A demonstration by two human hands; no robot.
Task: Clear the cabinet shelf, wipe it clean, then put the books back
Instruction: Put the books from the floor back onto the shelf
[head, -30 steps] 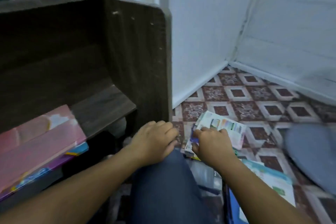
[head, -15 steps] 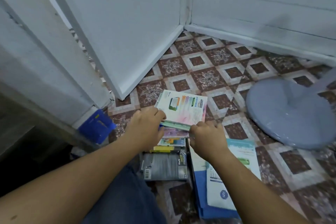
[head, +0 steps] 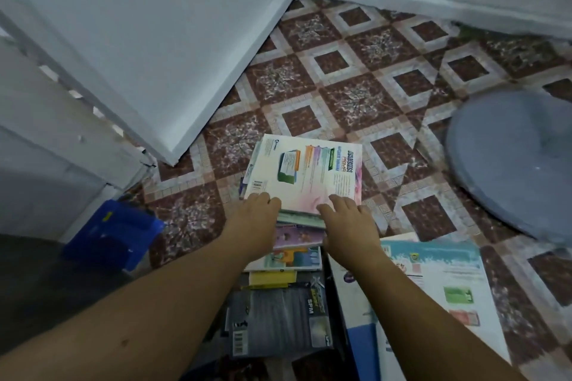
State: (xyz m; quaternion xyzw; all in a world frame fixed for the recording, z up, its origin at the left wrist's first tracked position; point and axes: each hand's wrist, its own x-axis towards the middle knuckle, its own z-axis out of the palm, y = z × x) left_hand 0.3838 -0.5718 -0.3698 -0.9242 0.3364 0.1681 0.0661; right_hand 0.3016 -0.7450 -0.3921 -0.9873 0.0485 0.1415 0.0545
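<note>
Reaching forward over the tiled floor (head: 356, 96), the person is holding both hands at the near edge of a white book (head: 305, 175); this book is lying cover up on top of a pile of books (head: 289, 257). The left hand (head: 258, 221) is sitting at the white book's near left corner, its fingers curling down over the edge and gripping it; the right hand (head: 349, 221) is sitting at the near right corner, its fingers lying slightly spread on the cover; its thumb is hiding underneath, so I cannot tell whether it is pinching the book or only resting on it.

The pile is lying in the middle of the floor, well apart from the far corner where the two white walls are meeting; its lower books are stepping out toward the person: a purple one, an orange and teal one, a yellow one and, nearest, a grey book (head: 278, 322) lying flat. Just beside the pile, toward the right edge of the floor, a large book (head: 439, 284) with a white and teal cover is lying on top of a blue one; the right forearm is crossing its near left corner.

A blue box (head: 114, 232) is standing at the left edge of the floor, at the foot of the wall; a grey round pad (head: 510, 164) is lying at the right edge, well apart from the pile.
</note>
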